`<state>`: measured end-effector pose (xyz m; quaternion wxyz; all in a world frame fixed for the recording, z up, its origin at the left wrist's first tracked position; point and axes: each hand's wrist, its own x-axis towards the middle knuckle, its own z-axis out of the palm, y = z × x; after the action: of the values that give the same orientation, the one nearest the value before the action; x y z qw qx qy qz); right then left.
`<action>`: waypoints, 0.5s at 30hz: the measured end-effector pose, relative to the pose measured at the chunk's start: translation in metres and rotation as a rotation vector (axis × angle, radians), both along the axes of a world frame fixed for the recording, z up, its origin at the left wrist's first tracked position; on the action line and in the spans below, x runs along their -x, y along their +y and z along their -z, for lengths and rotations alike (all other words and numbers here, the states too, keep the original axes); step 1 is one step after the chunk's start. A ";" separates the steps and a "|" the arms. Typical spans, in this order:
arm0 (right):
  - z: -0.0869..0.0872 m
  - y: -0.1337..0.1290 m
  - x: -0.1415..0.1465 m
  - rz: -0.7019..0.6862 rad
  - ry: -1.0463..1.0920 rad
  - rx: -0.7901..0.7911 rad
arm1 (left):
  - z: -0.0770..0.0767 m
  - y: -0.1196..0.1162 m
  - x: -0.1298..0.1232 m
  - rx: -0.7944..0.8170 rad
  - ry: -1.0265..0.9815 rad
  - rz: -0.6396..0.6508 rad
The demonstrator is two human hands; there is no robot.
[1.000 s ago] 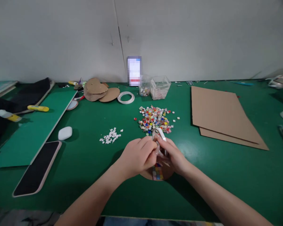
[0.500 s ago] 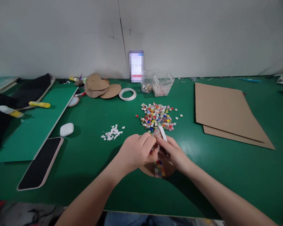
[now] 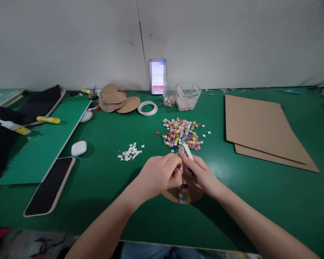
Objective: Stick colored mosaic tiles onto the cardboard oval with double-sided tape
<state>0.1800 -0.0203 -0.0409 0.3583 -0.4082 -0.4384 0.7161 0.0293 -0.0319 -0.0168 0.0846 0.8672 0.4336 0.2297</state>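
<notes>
White strip (image 3: 188,151) in right fingers (image 3: 191,164), left fingers (image 3: 173,163) narrow, contents unclear, above tiled cardboard disc (image 3: 170,194)

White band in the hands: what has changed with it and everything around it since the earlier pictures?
The white band seems to have turned, showing less of its loop; the right hand still holds it. The camera has swung slightly left and down. No new grasp or release shows. The left hand stays against the right, above the disc; the tile pile and white bits look unmoved.
</notes>
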 end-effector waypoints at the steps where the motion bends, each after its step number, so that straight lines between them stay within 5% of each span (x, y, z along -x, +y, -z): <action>1: 0.000 0.000 0.000 -0.003 0.011 0.003 | 0.000 0.000 0.000 0.048 -0.032 0.003; 7: -0.003 -0.003 0.001 0.006 0.070 -0.003 | -0.004 -0.003 -0.001 0.252 -0.219 -0.011; 15: 0.000 -0.004 0.004 0.034 0.108 0.055 | -0.002 -0.004 -0.005 0.268 -0.329 -0.051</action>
<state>0.1761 -0.0248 -0.0409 0.3822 -0.3862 -0.3917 0.7425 0.0339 -0.0361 -0.0146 0.2630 0.7879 0.4623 0.3104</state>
